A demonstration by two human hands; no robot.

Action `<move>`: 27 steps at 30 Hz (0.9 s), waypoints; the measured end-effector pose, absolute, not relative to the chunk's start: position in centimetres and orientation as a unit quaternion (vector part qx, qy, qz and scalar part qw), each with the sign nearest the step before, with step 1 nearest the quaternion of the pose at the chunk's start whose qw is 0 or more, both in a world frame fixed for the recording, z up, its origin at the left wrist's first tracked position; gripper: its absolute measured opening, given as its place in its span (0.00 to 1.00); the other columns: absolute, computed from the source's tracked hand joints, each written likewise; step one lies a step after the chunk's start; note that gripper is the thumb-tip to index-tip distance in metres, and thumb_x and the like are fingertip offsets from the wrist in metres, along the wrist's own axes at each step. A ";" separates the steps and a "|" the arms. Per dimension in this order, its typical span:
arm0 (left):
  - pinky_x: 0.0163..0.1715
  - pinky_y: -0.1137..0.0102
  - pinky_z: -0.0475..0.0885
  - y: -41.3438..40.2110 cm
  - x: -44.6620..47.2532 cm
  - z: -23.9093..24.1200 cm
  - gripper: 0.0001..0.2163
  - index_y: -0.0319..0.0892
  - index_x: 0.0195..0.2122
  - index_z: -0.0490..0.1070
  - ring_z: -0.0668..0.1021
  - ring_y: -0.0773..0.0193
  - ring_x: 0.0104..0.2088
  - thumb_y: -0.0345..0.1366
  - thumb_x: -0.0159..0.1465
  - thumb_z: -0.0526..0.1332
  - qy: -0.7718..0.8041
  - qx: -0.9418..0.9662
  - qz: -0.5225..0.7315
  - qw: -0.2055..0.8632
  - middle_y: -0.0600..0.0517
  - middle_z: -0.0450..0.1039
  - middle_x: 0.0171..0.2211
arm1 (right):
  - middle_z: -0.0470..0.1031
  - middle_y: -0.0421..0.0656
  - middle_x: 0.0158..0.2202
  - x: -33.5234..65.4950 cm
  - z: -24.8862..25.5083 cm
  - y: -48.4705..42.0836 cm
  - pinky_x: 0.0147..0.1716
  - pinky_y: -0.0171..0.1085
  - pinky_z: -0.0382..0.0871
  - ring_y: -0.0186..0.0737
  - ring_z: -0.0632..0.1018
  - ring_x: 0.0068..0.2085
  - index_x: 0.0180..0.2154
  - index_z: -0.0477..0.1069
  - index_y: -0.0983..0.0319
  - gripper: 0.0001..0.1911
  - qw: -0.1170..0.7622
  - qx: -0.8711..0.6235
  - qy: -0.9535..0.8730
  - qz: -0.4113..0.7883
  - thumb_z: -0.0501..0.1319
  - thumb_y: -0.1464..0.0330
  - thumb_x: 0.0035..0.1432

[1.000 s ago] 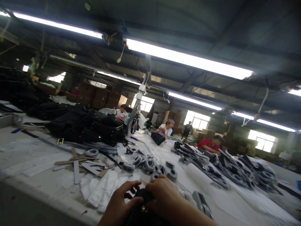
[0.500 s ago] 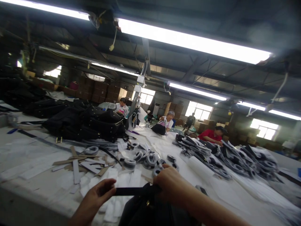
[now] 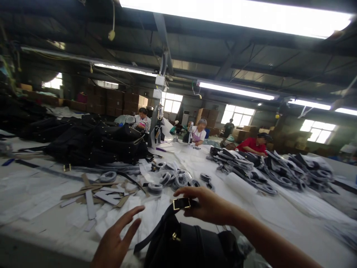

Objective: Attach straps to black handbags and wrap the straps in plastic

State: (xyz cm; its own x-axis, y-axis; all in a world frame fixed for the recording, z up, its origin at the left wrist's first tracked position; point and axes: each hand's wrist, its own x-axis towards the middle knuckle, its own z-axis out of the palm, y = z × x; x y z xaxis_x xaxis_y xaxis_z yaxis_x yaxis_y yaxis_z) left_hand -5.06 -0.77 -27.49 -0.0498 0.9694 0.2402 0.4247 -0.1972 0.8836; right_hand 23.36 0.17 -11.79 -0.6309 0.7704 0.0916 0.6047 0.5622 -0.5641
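Note:
A black bag (image 3: 195, 245) with gold-coloured hardware stands at the front edge of the view, its lower part cut off. Above it, my right hand (image 3: 198, 203) pinches a black strap close to its gold buckle (image 3: 181, 203). The strap (image 3: 156, 230) curves down to the left, and its loose end hangs beside the bag. My left hand (image 3: 119, 238) is left of that strap end, thumb and fingers apart, holding nothing.
Wrapped strap coils (image 3: 180, 179) and card strips (image 3: 97, 193) lie on the white table. Black bags (image 3: 97, 143) are heaped at the left, wrapped straps (image 3: 251, 167) at the right. Across the table several people work, one in a red top (image 3: 249, 144).
My left hand has let go of the black strap, whose end now droops. My right hand has lifted slightly, and the gold buckle has come into sight. The camera has tipped downward.

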 end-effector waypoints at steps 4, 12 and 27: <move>0.57 0.60 0.68 -0.2 0.6 -22.0 0.19 0.50 0.55 0.73 0.73 0.51 0.58 0.49 0.66 0.56 0.406 0.714 0.465 0.329 0.50 0.74 0.56 | 0.78 0.39 0.47 23.7 -12.8 -0.4 0.49 0.38 0.69 0.40 0.78 0.47 0.58 0.65 0.50 0.32 0.217 -0.413 -0.861 0.202 0.66 0.75 0.53; 0.48 0.65 0.72 0.6 4.7 -18.7 0.14 0.48 0.47 0.78 0.79 0.53 0.46 0.43 0.60 0.67 0.382 0.739 0.416 0.367 0.50 0.80 0.46 | 0.72 0.47 0.57 27.2 -14.5 -2.4 0.54 0.48 0.65 0.53 0.73 0.56 0.63 0.58 0.51 0.43 0.208 -0.517 -0.827 0.075 0.72 0.69 0.47; 0.55 0.58 0.65 0.5 1.1 -19.7 0.24 0.42 0.54 0.74 0.75 0.49 0.52 0.54 0.66 0.54 0.281 0.611 0.380 0.635 0.44 0.79 0.46 | 0.80 0.38 0.35 28.6 -10.4 -2.1 0.34 0.32 0.66 0.37 0.77 0.35 0.44 0.78 0.58 0.17 0.177 -0.410 -0.860 0.245 0.69 0.58 0.54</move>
